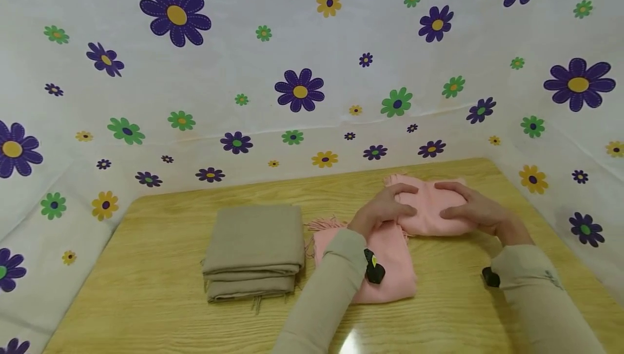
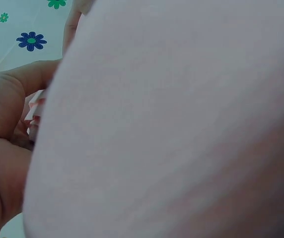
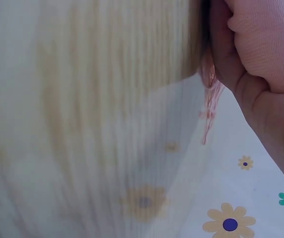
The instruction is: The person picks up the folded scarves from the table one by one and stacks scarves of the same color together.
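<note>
At the right back of the table, both hands grip a folded pink scarf (image 1: pixel 430 210) with fringe along its edges. The left hand (image 1: pixel 385 206) has its fingers and thumb curled on the scarf's left side, and the right hand (image 1: pixel 480 210) grips its right side. A second folded pink scarf (image 1: pixel 392 273), also fringed, lies nearer, partly under the left forearm. Pink fabric (image 2: pixel 157 124) fills most of the left wrist view and hides part of the left fingers. In the right wrist view, pink fringe (image 3: pixel 210 109) hangs beside the right hand.
A neat stack of folded taupe fabric (image 1: pixel 255 240), fringed at its lower edge, sits left of the pink scarves on the wooden table (image 1: pixel 156 273). White sheeting (image 1: pixel 219 83) printed with flowers stands behind the table and along its sides.
</note>
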`<state>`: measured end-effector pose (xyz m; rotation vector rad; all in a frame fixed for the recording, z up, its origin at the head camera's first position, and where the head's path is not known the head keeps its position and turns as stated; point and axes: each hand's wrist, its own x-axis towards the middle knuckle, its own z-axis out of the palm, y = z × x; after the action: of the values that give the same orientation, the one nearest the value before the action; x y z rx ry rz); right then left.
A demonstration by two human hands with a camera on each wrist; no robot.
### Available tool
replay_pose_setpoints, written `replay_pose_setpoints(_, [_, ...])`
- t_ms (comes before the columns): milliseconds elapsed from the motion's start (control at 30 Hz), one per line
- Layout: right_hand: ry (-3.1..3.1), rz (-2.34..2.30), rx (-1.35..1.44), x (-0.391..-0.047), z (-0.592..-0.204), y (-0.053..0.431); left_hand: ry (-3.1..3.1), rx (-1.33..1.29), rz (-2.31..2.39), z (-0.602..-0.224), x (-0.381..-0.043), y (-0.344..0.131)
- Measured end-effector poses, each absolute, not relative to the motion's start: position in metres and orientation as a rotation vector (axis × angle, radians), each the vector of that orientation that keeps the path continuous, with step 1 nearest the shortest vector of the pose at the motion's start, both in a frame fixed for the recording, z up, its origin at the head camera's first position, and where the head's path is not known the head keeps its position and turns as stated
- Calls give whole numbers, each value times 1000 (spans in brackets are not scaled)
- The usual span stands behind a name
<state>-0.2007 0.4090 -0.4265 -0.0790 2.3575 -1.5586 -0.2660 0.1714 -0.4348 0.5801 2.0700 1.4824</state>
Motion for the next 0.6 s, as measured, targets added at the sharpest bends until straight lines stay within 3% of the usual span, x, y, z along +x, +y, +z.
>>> replay_pose_setpoints(600, [2295, -1788, -60, -200, -404, 402, 2134, 593, 1654, -409, -269, 165])
